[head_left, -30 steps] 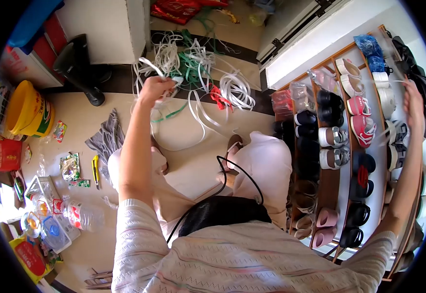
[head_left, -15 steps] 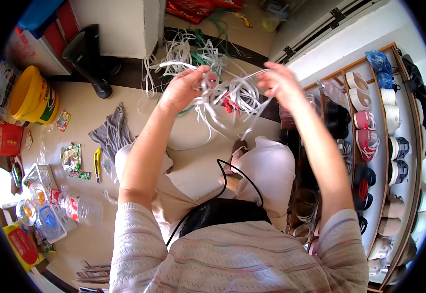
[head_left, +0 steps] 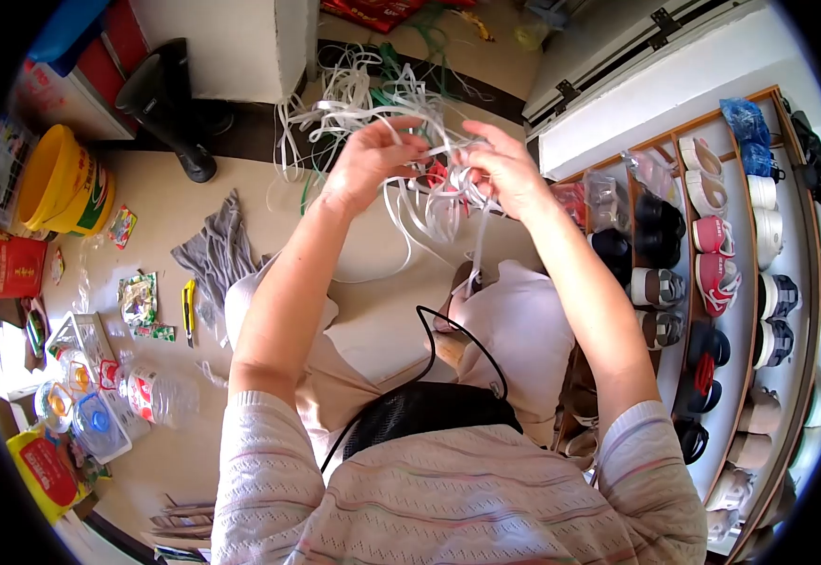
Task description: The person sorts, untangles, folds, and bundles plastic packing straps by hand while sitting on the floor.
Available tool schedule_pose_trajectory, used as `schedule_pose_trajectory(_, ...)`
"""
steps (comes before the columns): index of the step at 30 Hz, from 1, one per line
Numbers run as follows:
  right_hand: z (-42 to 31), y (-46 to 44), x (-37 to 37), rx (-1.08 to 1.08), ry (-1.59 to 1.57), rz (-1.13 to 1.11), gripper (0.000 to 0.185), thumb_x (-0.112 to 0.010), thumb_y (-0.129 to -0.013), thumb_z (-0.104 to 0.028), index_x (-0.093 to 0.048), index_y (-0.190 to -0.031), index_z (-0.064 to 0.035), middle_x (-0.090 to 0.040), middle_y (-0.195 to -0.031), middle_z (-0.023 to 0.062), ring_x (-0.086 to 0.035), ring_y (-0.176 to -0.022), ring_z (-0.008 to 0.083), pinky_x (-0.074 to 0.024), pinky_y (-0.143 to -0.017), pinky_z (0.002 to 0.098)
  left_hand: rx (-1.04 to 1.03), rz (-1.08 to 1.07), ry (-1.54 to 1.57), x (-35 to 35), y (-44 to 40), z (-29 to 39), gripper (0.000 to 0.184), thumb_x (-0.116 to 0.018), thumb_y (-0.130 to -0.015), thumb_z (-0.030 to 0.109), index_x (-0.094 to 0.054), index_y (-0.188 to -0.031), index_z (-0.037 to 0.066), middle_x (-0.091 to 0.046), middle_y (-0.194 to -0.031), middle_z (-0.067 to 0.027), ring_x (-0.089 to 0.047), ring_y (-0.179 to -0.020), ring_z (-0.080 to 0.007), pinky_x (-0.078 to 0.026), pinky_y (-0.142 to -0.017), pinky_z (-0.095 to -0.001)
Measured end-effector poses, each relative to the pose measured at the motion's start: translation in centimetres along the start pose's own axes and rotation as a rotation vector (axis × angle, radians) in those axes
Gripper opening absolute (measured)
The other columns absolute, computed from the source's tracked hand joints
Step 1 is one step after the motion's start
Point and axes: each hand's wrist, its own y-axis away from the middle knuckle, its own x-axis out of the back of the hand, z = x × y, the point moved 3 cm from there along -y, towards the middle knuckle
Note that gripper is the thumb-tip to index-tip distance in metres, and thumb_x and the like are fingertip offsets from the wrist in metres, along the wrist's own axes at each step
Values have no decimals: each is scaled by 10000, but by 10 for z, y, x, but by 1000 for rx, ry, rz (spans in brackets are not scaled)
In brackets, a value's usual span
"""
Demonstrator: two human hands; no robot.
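Observation:
White strapping [head_left: 438,212] hangs in loops between my two hands, above the tangled heap on the floor. My left hand [head_left: 373,165] is closed round some of the white strands, fingers pointing right. Close beside it, my right hand [head_left: 504,174] pinches other strands, and one loose length dangles below it. Behind the hands lies the heap of white strapping [head_left: 344,89] with green strands [head_left: 390,66] mixed in. A bit of red [head_left: 438,173] shows between my hands, partly covered by the loops.
Shoes fill a wooden rack [head_left: 745,273] on the right. At the left are a yellow bucket [head_left: 52,184], black boots [head_left: 170,113], a grey cloth [head_left: 222,250], a yellow cutter [head_left: 188,311] and plastic bottles [head_left: 151,395]. A black cable [head_left: 471,331] loops near my lap.
My right hand has come in from the far right, beside the rack, to meet my left hand. Loops of white strapping are now gathered between them, and the view has shifted slightly.

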Motion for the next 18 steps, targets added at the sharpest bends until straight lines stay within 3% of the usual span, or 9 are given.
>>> schedule_pose_trajectory(2, -12, 5, 20, 19, 15, 69, 502, -557, -775, -47, -397, -1250, -23, -597, -800, 71, -469, -519, 63, -315, -385, 172, 40, 152, -120, 9, -1, 2, 384, -556, -812, 134, -498, -1174, 20, -608, -902, -45, -604, -760, -137, -486, -625, -259)
schedule_pose_trajectory(4, -23, 6, 45, 2, -162, 59, 515, -556, -757, -37, -374, -1237, 4, -563, -704, 71, -458, -486, 82, -305, -355, 193, 34, 212, -373, 16, -3, 7, 330, -545, -817, 135, -538, -1129, 27, -610, -864, -38, -589, -725, -117, -476, -583, -242)
schedule_pose_trajectory(8, -43, 22, 94, 30, -325, 124, 319, -480, -808, -124, -488, -1117, -49, -416, -541, -37, -374, -428, 59, -274, -362, 194, -132, 362, -946, 40, -10, 6, 223, -538, -809, 142, -632, -978, 32, -595, -654, -25, -552, -597, -64, -436, -517, -238)
schedule_pose_trajectory(9, -49, 27, 105, 2, -326, 208, 255, -467, -824, -137, -528, -1063, -68, -344, -498, -69, -336, -407, 49, -269, -363, 195, -201, 439, -1045, 44, -9, 9, 215, -510, -792, 218, -663, -862, 84, -611, -687, -160, -599, -675, -318, -473, -658, -378)
schedule_pose_trajectory(10, -54, 32, 117, 45, -316, 212, 215, -494, -844, -174, -550, -1028, -78, -330, -491, -80, -313, -398, 40, -252, -364, 193, -165, 488, -1282, 41, -6, 19, 231, -524, -795, 263, -659, -849, 82, -621, -724, -161, -602, -713, -337, -471, -667, -402)
schedule_pose_trajectory(13, -71, 44, 163, 124, -228, 415, 182, -586, -833, -223, -592, -964, -95, -323, -484, -79, -288, -385, 36, -230, -364, 195, -132, 523, -1370, 50, -3, 24, 308, -550, -786, 373, -659, -799, 85, -626, -758, -159, -604, -727, -337, -473, -663, -406)
schedule_pose_trajectory(16, -86, 57, 203, 164, -164, 633, 173, -606, -831, -204, -594, -956, -85, -335, -493, -66, -286, -385, 40, -212, -355, 196, -96, 458, -1303, 44, 1, 33, 367, -602, -755, 444, -683, -807, 90, -639, -693, -106, -617, -661, -269, -478, -641, -350)
schedule_pose_trajectory(17, -88, 63, 215, 182, -162, 578, 154, -631, -797, -173, -616, -914, -75, -417, -588, -41, -360, -461, 49, -236, -364, 205, -76, 409, -1268, 42, 2, 34, 357, -657, -726, 413, -689, -812, 68, -642, -655, -71, -618, -630, -207, -475, -629, -315)
schedule_pose_trajectory(18, -90, 67, 229, 191, -152, 615, 138, -634, -802, -191, -613, -874, -76, -411, -574, -44, -348, -440, 51, -230, -360, 203, -63, 359, -1198, 39, 4, 35, 347, -672, -719, 395, -689, -808, 60, -640, -651, -66, -612, -625, -187, -472, -624, -302)
